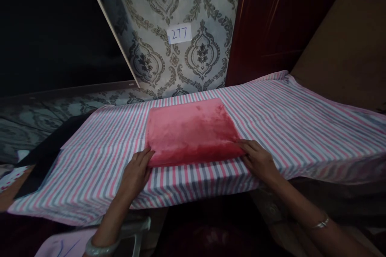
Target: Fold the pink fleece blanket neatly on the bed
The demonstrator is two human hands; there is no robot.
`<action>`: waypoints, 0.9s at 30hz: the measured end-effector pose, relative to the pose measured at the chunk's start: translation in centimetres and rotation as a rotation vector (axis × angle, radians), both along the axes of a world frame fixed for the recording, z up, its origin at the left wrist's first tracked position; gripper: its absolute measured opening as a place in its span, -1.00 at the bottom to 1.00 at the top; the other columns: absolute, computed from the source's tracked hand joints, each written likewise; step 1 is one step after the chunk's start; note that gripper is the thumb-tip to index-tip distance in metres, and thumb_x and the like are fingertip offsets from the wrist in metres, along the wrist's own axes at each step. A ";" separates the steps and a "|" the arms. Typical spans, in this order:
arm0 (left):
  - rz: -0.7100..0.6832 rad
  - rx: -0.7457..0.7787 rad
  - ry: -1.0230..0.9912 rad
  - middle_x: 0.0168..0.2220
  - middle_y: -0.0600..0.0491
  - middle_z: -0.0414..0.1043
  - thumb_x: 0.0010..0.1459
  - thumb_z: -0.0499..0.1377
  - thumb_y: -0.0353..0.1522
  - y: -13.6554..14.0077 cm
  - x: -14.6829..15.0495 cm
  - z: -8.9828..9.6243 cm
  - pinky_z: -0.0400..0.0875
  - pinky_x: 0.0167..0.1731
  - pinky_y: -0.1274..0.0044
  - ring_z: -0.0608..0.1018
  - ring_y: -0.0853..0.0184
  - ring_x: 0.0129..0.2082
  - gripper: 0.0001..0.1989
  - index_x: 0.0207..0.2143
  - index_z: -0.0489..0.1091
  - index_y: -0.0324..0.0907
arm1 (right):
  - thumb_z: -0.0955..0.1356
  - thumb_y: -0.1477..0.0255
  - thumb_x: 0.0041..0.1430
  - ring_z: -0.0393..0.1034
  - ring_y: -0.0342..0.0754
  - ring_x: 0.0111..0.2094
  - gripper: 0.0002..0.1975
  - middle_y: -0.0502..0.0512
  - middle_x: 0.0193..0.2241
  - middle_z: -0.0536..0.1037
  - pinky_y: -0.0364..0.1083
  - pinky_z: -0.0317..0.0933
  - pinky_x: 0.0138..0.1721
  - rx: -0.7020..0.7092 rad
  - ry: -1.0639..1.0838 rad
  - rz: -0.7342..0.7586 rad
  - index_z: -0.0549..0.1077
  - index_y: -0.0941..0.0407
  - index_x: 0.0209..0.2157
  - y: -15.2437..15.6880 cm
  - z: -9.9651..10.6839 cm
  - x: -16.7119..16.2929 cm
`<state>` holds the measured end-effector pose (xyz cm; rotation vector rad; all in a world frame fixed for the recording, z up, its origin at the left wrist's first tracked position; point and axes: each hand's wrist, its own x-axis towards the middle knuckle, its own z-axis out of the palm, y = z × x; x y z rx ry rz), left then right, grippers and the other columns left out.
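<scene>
A pink-red plush cushion cover (187,128) lies flat on a striped cloth, its pile darker toward the right and along the near side. At its near left corner, my left hand (137,172) has its fingers closed on the edge. My right hand (258,160) grips the near right corner, thumb below and fingers on top. The near edge bulges slightly between my hands. Whether anything is inside the cover, I cannot tell.
The pink, grey and white striped cloth (301,124) covers the table and hangs over its front edge. Behind stand a patterned wall with a paper marked 277 (179,33), a dark screen (57,28) at left and a dark red panel (265,20) at right.
</scene>
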<state>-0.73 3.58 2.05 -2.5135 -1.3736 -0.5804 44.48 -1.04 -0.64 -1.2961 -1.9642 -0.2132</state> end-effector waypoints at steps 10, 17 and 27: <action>-0.020 -0.114 -0.184 0.34 0.00 0.22 0.31 -0.02 -0.13 0.7 2.5 6.8 0.11 0.32 0.19 0.16 0.14 0.38 -0.45 0.30 0.20 -0.05 | 0.19 0.25 0.40 0.44 0.13 0.02 -0.60 0.21 0.00 0.57 0.12 0.33 0.05 -0.103 0.084 -0.040 0.44 0.08 0.12 1.6 6.0 -0.4; 0.068 -0.347 0.062 0.39 -0.21 0.07 0.29 0.00 -0.17 10.9 13.2 10.8 0.06 0.33 0.26 0.12 0.10 0.40 -0.33 0.36 0.08 -0.31 | 0.14 0.30 0.40 0.14 0.13 0.30 -0.43 0.33 0.30 0.27 0.07 0.04 0.29 -0.367 -0.082 -0.092 0.19 0.30 0.32 13.5 12.1 -9.3; 0.333 -0.376 0.146 0.39 -0.26 0.04 0.36 -0.15 -0.09 15.3 17.1 8.3 -0.04 0.31 0.07 0.08 0.01 0.40 -0.34 0.36 0.06 -0.25 | 0.13 0.24 0.42 0.17 0.19 0.24 -0.52 0.29 0.22 0.37 0.18 0.02 0.20 -0.522 -0.155 -0.271 0.32 0.13 0.23 19.7 9.8 -12.6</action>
